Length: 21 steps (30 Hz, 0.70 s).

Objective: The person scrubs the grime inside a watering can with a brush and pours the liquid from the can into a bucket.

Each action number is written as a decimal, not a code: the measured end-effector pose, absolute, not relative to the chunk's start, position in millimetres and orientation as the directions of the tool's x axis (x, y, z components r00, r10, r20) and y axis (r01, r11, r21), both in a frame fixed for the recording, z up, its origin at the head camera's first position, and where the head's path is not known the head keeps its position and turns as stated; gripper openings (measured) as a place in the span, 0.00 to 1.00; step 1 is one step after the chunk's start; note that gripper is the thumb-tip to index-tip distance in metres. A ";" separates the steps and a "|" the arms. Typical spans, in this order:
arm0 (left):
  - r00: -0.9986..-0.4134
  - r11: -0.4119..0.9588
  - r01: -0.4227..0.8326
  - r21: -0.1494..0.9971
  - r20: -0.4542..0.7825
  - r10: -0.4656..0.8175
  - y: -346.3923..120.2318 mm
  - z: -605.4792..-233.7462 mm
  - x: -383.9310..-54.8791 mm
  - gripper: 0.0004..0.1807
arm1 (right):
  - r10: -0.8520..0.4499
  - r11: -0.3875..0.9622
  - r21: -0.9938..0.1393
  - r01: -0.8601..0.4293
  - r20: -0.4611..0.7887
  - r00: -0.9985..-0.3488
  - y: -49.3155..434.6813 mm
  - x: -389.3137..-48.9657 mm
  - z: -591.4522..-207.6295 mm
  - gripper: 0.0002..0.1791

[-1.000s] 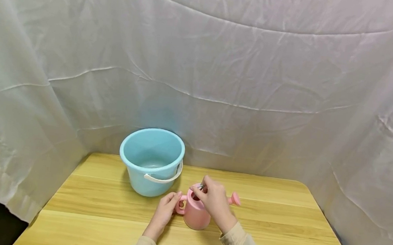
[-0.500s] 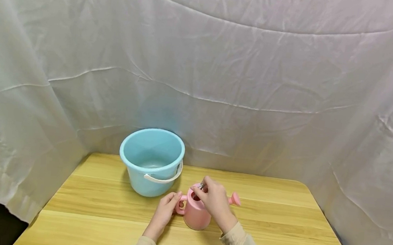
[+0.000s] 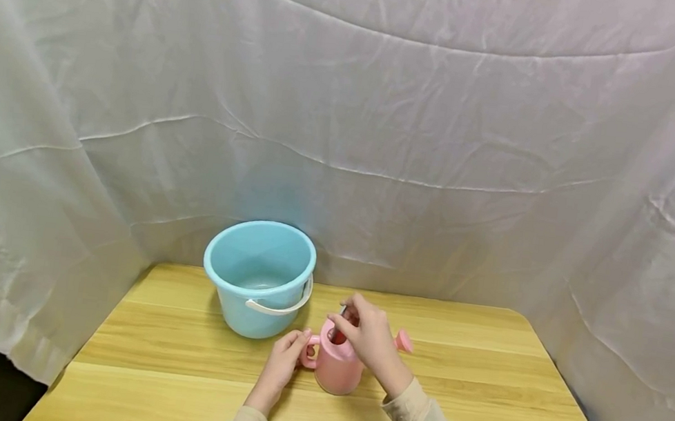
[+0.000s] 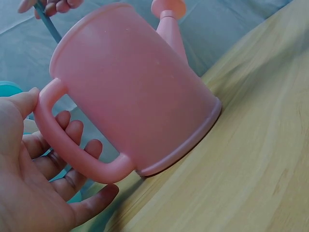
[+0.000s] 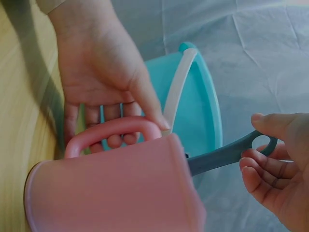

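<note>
A pink watering can (image 3: 339, 373) stands upright on the wooden table, its spout pointing right. The left hand (image 3: 282, 364) holds the can's handle (image 4: 72, 153), thumb at the top of the loop and fingers behind it. Over the can's mouth, the right hand (image 3: 374, 343) pinches the ring-shaped end of a long grey-blue handle (image 5: 219, 160). That handle slants down into the can, so its lower end is hidden and its kind cannot be told.
A light blue bucket (image 3: 257, 309) with a white bail (image 3: 279, 310) stands behind and left of the can. Pale grey cloth (image 3: 350, 101) hangs around the back and sides of the table (image 3: 479, 393).
The right hand has risen slightly over the can's mouth, and more of the grey-blue handle shows above the rim. The left hand, the can and the bucket stay in place.
</note>
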<state>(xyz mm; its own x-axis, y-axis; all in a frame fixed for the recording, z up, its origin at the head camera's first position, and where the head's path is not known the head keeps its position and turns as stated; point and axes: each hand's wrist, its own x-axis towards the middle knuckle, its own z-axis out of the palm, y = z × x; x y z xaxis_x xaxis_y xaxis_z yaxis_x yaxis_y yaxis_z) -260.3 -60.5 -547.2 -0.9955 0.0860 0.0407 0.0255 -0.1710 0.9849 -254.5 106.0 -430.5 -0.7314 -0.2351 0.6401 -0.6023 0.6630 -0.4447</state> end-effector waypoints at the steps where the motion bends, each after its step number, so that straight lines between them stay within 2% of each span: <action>1: -0.996 -0.174 0.024 0.984 0.039 0.085 -60.5 -546.8 -260.1 0.30 | -0.238 0.660 -0.443 -0.606 0.642 -0.729 105.8 -254.1 -429.5 0.13; 14: -0.996 -0.172 0.020 0.985 0.035 0.082 -60.4 -548.1 -260.2 0.30 | -0.295 0.635 -0.449 -0.628 0.611 -0.735 105.2 -250.6 -434.6 0.13; 21: -0.996 -0.185 0.023 0.982 0.038 0.081 -60.2 -547.8 -259.9 0.30 | -0.303 0.643 -0.473 -0.602 0.565 -0.767 105.3 -250.4 -439.1 0.11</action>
<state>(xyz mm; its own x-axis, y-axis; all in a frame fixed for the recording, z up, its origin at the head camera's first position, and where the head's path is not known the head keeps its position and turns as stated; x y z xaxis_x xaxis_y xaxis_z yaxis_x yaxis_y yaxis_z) -259.9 -60.2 -547.8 -0.9959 0.0813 0.0384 0.0228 -0.1850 0.9825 -250.4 105.3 -439.1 -0.7674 -0.3030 0.5650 -0.6022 0.6429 -0.4733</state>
